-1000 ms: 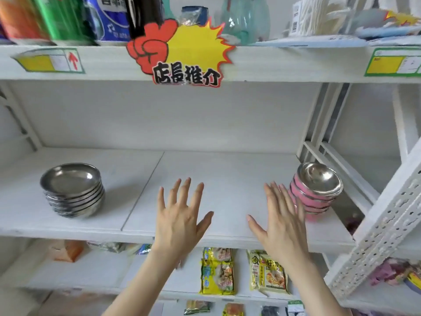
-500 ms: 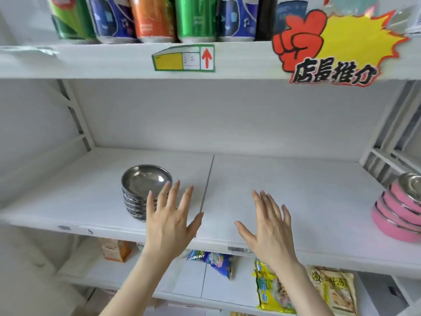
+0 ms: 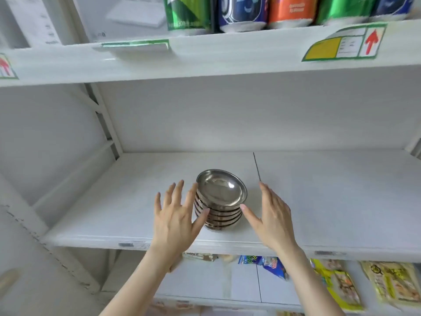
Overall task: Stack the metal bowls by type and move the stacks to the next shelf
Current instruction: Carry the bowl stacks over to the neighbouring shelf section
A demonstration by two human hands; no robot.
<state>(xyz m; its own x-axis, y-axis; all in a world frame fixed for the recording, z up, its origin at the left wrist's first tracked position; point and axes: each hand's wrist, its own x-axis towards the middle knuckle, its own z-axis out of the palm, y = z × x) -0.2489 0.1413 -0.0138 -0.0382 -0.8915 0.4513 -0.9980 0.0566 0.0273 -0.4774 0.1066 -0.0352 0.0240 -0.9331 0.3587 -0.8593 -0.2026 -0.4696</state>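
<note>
A stack of several shallow steel bowls (image 3: pixel 222 195) stands on the white middle shelf (image 3: pixel 330 201), near its front edge. My left hand (image 3: pixel 176 217) is open just left of the stack, fingers spread, its thumb tip close to the lower bowls. My right hand (image 3: pixel 271 215) is open just right of the stack, its thumb reaching toward the bowls' side. Neither hand holds anything. The pink bowls are out of view.
Drink cans (image 3: pixel 241 12) line the upper shelf (image 3: pixel 227 58), which carries price labels (image 3: pixel 344 45). Snack packets (image 3: pixel 337 286) lie on the lower shelf. A slanted white upright (image 3: pixel 107 124) bounds the bay on the left.
The view has swung left, so the pink stack has left the frame and the steel stack sits centred. Both hands have moved up to either side of the steel bowls.
</note>
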